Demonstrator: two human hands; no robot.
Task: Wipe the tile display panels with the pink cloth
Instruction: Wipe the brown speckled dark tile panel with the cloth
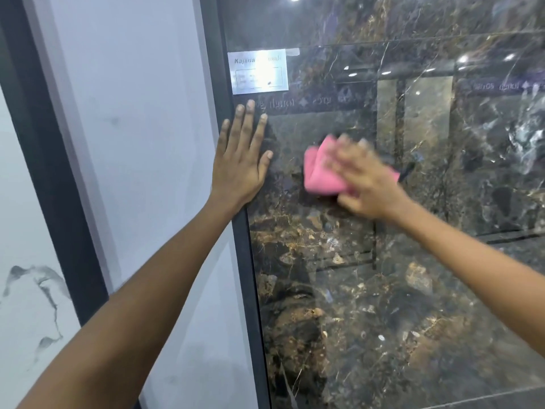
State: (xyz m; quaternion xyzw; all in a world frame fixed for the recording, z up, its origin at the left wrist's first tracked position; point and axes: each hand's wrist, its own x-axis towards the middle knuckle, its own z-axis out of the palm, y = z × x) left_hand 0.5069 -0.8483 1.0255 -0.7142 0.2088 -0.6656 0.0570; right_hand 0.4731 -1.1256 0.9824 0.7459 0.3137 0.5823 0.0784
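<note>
A glossy dark marble tile panel [398,276] with gold veins fills the right of the head view, framed by a black edge [250,276]. My left hand [241,160] lies flat against the panel's left edge, fingers straight and spread, just under a silver label [258,71]. My right hand [365,178], blurred with motion, presses a folded pink cloth [320,172] against the panel's middle; the cloth sticks out to the left of the fingers.
To the left stands a pale grey-white tile panel [141,143], and beyond a black frame [56,172] a white marble panel [26,305] with grey veins. The dark panel reflects ceiling lights and showroom signs.
</note>
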